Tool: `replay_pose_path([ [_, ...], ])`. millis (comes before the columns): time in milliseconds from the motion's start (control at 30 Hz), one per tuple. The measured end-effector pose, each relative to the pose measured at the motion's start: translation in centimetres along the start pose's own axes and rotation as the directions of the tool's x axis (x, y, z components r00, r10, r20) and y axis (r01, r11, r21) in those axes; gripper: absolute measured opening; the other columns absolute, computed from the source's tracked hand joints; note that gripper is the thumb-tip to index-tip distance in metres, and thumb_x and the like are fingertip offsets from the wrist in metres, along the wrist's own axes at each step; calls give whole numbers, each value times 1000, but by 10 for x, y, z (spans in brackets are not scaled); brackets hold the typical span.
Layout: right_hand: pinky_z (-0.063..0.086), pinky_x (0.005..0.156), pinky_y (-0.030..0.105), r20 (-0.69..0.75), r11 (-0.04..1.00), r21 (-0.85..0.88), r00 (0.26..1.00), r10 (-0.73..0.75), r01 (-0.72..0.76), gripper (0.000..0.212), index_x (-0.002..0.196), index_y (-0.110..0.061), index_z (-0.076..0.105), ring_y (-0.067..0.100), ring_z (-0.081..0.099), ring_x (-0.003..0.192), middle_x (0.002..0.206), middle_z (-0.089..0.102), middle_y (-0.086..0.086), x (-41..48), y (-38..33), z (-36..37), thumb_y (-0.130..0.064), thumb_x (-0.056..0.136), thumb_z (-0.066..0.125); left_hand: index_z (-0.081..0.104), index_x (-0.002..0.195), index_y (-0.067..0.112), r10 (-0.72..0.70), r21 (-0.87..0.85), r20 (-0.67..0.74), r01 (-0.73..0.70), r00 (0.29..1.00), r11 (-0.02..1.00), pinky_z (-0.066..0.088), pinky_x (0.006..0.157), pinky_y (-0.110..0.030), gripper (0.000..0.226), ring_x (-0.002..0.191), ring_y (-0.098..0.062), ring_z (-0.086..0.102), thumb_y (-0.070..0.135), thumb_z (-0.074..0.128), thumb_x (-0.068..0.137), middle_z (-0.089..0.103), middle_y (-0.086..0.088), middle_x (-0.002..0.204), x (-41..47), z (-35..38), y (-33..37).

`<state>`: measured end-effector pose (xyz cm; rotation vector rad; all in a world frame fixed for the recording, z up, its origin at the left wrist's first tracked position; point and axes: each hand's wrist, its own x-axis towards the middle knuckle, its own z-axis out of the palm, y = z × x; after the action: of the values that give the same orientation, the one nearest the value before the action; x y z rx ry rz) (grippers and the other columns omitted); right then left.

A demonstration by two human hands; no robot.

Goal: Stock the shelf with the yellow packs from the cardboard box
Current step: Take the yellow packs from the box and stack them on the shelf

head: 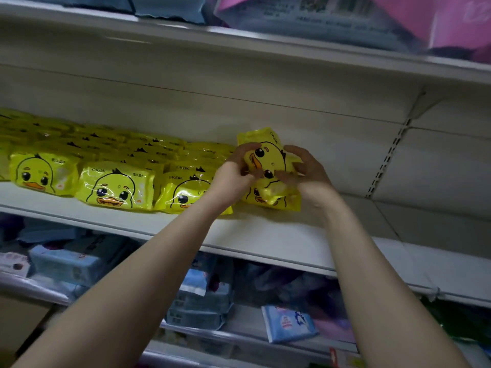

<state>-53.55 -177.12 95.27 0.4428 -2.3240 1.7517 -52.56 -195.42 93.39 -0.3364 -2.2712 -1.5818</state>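
Both forearms reach up from the lower edge of view. Left hand [233, 172] and right hand [305, 171] hold one yellow pack [268, 155] between them, fingers [247, 148] curled onto its left and right edges. The pack stands on end, duck face turned sideways, directly over a second pack [273, 200] lying on the shelf [265, 235]; contact between the two cannot be determined. Stocked rows [117, 187] of identical packs run leftward, several deep. Blue packs [202, 296] occupy the shelf below; pink goods [451, 19] sit above.
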Motion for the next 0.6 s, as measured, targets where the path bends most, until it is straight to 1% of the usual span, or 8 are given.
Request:
replay_pose_path([
  [100,56,62,23,7,1000,27,1000,-1,1,55,123,-20,58,12,66,81,103,66,7,-1,3,-24,11,78,71,48,132,41,50,271,104,-77,993,960,41,61,-28,51,62,-12,55,22,64,87,67,8,68,-10,7,1],
  [167,58,75,31,49,997,-76,999,-20,23,54,116,-20,62,21,66,88,107,66,10,1,7,-37,14,76,70,56,128,38,118,424,96,-148,988,893,41,63,-28,47,63,-11,53,22,67,86,62,11,66,-18,11,1],
  [233,52,89,31,112,973,-224,993,-27,51,52,110,-25,64,19,63,101,112,66,3,2,11,-41,11,73,74,57,130,34,208,524,73,-215,975,824,48,71,-34,52,82,-21,60,22,72,82,64,3,88,-24,16,-3],
  [300,47,91,22,159,947,-318,987,7,44,52,109,-29,66,12,59,110,118,65,-4,3,15,-37,6,72,77,47,139,31,238,644,82,-234,968,729,51,76,-41,65,94,-30,60,22,74,81,58,-10,114,-28,24,-10],
  [367,46,91,18,197,935,-352,980,24,48,52,106,-32,68,7,60,110,118,67,-7,4,20,-30,5,70,79,36,145,31,221,736,112,-230,969,636,53,73,-46,73,96,-34,60,22,73,83,52,-15,124,-32,30,-14],
  [433,48,91,19,225,931,-357,974,13,70,49,106,-29,70,3,62,107,113,70,-8,6,25,-24,3,71,79,27,148,35,213,790,149,-246,966,562,53,70,-44,79,97,-29,62,18,70,84,46,-10,137,-32,34,-15],
  [500,50,82,15,178,975,-214,984,-19,57,33,106,-20,71,-2,65,90,101,71,-3,9,26,-24,1,80,74,20,150,39,216,810,178,-268,960,522,54,68,-41,85,97,-26,64,13,68,85,34,-3,151,-31,35,-16],
  [600,51,64,22,-109,999,-29,994,23,-27,20,93,-20,70,8,63,70,82,67,2,24,35,-38,-2,91,62,22,149,37,181,806,190,-259,965,533,54,71,-38,85,98,-27,66,8,68,84,23,1,156,-28,35,-18],
])
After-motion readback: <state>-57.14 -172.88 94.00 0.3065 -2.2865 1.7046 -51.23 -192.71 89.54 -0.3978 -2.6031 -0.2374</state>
